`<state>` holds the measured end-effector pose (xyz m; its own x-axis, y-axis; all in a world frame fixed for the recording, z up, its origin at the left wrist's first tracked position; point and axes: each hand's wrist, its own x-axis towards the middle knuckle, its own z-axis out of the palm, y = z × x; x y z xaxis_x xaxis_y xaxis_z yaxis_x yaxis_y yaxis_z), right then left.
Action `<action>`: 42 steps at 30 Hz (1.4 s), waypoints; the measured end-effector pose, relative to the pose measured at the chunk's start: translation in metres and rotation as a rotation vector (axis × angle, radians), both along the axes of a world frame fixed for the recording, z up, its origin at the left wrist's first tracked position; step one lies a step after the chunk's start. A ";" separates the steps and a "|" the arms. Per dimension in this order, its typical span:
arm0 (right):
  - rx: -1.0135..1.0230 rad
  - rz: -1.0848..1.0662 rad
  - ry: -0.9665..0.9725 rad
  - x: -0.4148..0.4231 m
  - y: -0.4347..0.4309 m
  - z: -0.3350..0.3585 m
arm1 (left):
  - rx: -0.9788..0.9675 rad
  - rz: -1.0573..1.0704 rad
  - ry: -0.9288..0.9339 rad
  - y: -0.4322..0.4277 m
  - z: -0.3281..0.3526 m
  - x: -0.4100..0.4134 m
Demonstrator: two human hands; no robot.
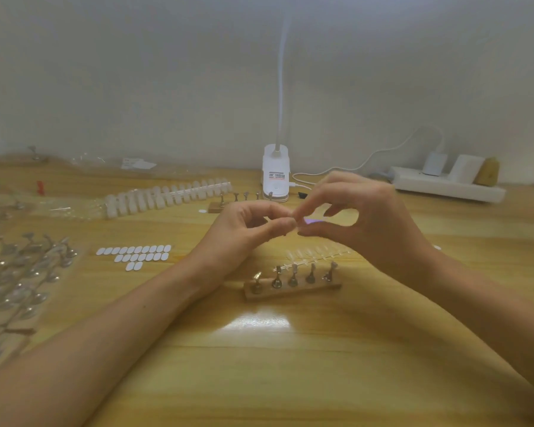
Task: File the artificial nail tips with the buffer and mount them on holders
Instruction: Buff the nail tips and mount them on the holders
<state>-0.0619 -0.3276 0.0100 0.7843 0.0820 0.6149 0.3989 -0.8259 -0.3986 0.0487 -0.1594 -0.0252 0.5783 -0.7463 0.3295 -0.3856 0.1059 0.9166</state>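
Surface: a yellow wooden table that fills the lower half of the view, with a bright patch of glare near its middle.
Room: a plain pale wall stands along the back edge of the surface.
Left hand: raised over the middle of the surface, fingers curled, thumb and forefinger pressed together on a small pale piece too blurred to name.
Right hand: raised beside the left one, forefinger and thumb bent into a ring, their tips meeting the left fingertips. Whether it has hold of anything cannot be told.
Purple thing: a pale sliver showing just behind the fingertips. Its holder is unclear.
Holder block: a wooden bar with five metal stands, below the hands, toward the front.
Clear nail tips: a strip lying just behind the holder block.
Long tip strip: a row of whitish tips, back left of centre.
Sticky pads: white ovals in three rows, left of the hands.
Loose holders: many metal stands on clear plastic along the left edge.
Second block: near the back, just left of the lamp.
Lamp: white base at the back edge's middle, thin neck rising.
Power strip: white, at the back right, with plugs and a white cable.
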 end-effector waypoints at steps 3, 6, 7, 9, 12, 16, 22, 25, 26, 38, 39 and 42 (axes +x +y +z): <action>0.160 -0.028 0.059 -0.005 -0.006 0.014 | 0.049 -0.009 -0.011 0.003 0.008 -0.002; 0.232 -0.050 0.238 -0.015 -0.010 0.009 | 0.325 -0.076 -0.158 0.005 0.012 -0.008; 0.227 -0.062 0.281 -0.019 -0.009 0.002 | 0.424 -0.097 -0.214 0.005 0.012 -0.012; 0.244 -0.076 0.287 -0.028 -0.004 -0.011 | 0.547 -0.070 -0.363 0.003 0.008 -0.021; 0.181 -0.125 0.199 -0.036 0.001 -0.024 | 0.531 0.090 -0.553 -0.001 0.004 -0.036; 0.105 -0.181 0.151 -0.034 0.003 -0.031 | 0.428 0.192 -0.559 -0.002 0.000 -0.044; 0.127 -0.153 0.149 -0.034 0.003 -0.036 | 0.386 0.239 -0.523 -0.004 -0.003 -0.045; 0.139 -0.158 0.153 -0.034 0.004 -0.037 | 0.376 0.262 -0.537 -0.005 -0.004 -0.046; 0.139 -0.162 0.152 -0.033 0.004 -0.037 | 0.375 0.266 -0.540 -0.005 -0.003 -0.046; 0.330 -0.172 0.198 -0.038 0.011 -0.043 | 0.385 0.275 -0.523 -0.005 -0.003 -0.046; 0.325 -0.185 0.197 -0.039 0.011 -0.044 | 0.385 0.278 -0.527 -0.005 -0.003 -0.046; 0.301 -0.206 0.196 -0.040 0.012 -0.043 | 0.389 0.294 -0.551 -0.005 -0.003 -0.046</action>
